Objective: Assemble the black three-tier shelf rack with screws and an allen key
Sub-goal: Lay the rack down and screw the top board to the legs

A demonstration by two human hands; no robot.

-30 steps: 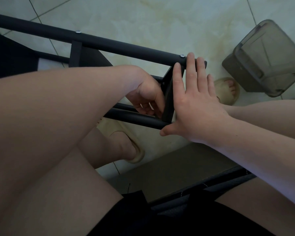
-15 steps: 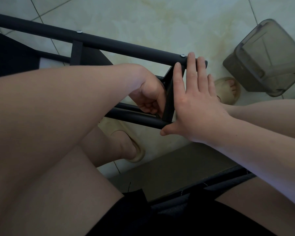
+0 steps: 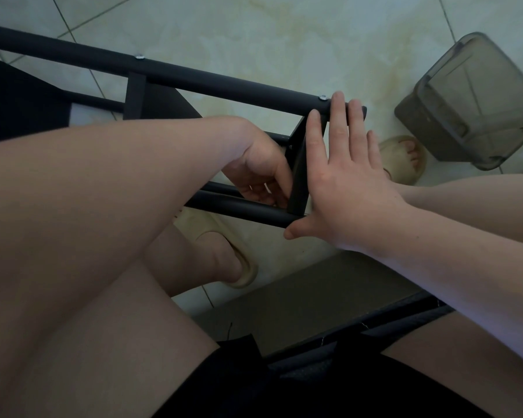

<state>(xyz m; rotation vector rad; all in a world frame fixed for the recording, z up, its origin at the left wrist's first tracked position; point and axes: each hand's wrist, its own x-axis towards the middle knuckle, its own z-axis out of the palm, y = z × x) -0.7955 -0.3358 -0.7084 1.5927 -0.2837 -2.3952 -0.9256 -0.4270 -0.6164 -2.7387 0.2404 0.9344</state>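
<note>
While the person sits bent over it, the rack (image 3: 224,82) lies on its side on the tiled floor (image 3: 254,31), right in front of their knees. Its upper tube (image 3: 73,51) runs from the left down to the right, and a lower tube (image 3: 239,208) lies nearer the person. A flat crosspiece (image 3: 299,167) joins the two at the right end. Two screws sit in the upper tube, one (image 3: 323,98) just beside the crosspiece and another (image 3: 139,57) further left. A dark shelf (image 3: 21,104) fills the frame at the left.

The right hand (image 3: 344,188) is flat and released, pressed against the end of the rack. Its straight fingers (image 3: 337,116) reach up across the tip of the upper tube, and the thumb sticks out under the end of the lower tube.

The left hand (image 3: 260,164) reaches down inside the frame between the two tubes, close against the inner face of the crosspiece. Its fingers are curled under. Something pale glints among them, but I cannot tell what it is or whether they grip it.

A smoky grey plastic bin (image 3: 471,101) stands on the floor to the right, apart from the rack. The person wears beige slippers: one (image 3: 390,152) shows beyond the right hand, the other (image 3: 200,224) below the lower tube. Black shorts (image 3: 254,381) cover the lap.
</note>
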